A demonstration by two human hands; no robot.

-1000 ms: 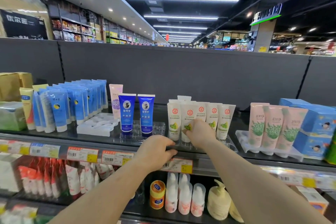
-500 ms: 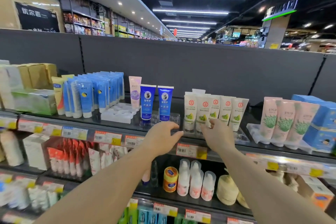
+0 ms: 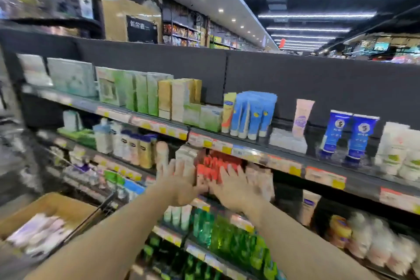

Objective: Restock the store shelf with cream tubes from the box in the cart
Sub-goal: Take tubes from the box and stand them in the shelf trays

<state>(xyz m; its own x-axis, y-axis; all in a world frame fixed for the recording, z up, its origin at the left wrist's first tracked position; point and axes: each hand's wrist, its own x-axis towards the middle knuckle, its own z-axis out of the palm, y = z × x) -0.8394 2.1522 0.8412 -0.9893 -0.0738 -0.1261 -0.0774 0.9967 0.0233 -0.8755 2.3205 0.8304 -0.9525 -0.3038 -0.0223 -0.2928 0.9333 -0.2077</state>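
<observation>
Swung left since the earlier frame, away from the white green-leaf tubes at the right end of the top shelf. Both hands pulled back off that shelf's front edge. Left hand and right hand seen empty, fingers spread apart, nearly touching, blurred in front of the red packets on the second shelf. Brown cardboard box spotted at lower left, in the cart, pale pink-and-lilac cream tubes lying loose inside. One matching pink tube stood alone near the two dark blue tubes. Risk judged: fast sweep toward the box, knuckles clipping second-shelf stock or the black cart rail.
</observation>
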